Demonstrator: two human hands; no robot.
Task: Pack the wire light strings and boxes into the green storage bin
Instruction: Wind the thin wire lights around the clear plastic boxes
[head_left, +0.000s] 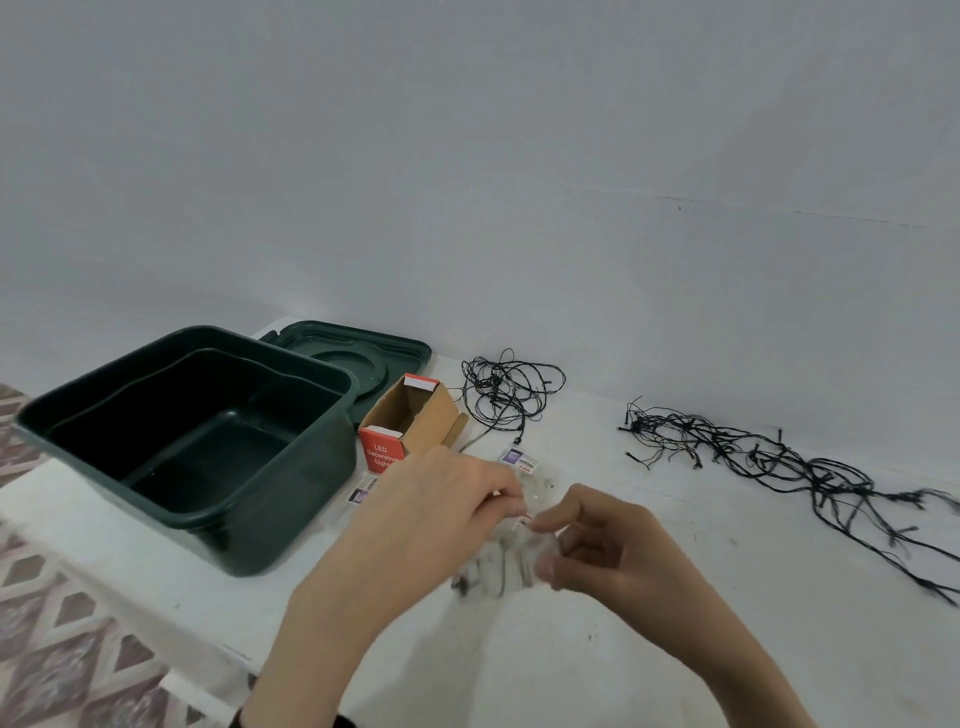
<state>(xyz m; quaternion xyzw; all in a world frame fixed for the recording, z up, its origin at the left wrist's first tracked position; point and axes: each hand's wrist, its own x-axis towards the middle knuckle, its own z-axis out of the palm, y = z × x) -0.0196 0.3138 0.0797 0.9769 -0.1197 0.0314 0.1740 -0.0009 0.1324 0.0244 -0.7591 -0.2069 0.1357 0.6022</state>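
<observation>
Head view: clear packet of wire lights (511, 564), over the surface (675, 654) near green storage bin (93, 410); fingers of left hand (436, 499) and right hand (618, 545) pinch its top; judged light, limp, slippery; best held by edge.

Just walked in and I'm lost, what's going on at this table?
A person's left hand and right hand pinch a small clear packet above the white table. The green bin stands empty, its lid lying behind it. An open red box and two tangles of black wire lights lie outside it, not yet packed.
</observation>
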